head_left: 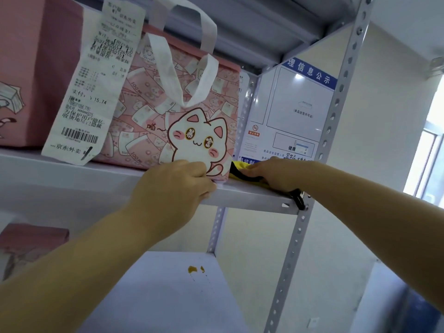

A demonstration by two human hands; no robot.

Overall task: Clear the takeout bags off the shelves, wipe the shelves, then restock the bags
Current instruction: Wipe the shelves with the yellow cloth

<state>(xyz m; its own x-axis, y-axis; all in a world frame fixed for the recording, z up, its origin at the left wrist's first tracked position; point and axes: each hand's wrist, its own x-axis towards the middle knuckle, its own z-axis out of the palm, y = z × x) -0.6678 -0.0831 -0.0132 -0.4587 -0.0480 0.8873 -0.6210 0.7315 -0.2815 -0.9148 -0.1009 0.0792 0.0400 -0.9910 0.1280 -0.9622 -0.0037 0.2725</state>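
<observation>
Fingers (203, 173) of left hand (173, 188) curled on cat bag (144, 121), right hand (276, 174) flat on yellow cloth (242, 167) beside it, shelf (72, 179) beneath

My left hand (175, 186): bare, seen from the back. Knuckles and finger backs show; the nails are hidden at this angle. My left forearm (96, 248): bare along all its visible length, down to the lower left edge of the view. My right hand (271, 173): bare, seen from the back, fingertips hidden. My right forearm (360, 188): bare along its visible length, out to the right edge of the view. One item noted: a black strap (298, 198) with a small pale fitting shows just under my right wrist. I cannot tell whether I wear it or whether it belongs to something else.
</observation>
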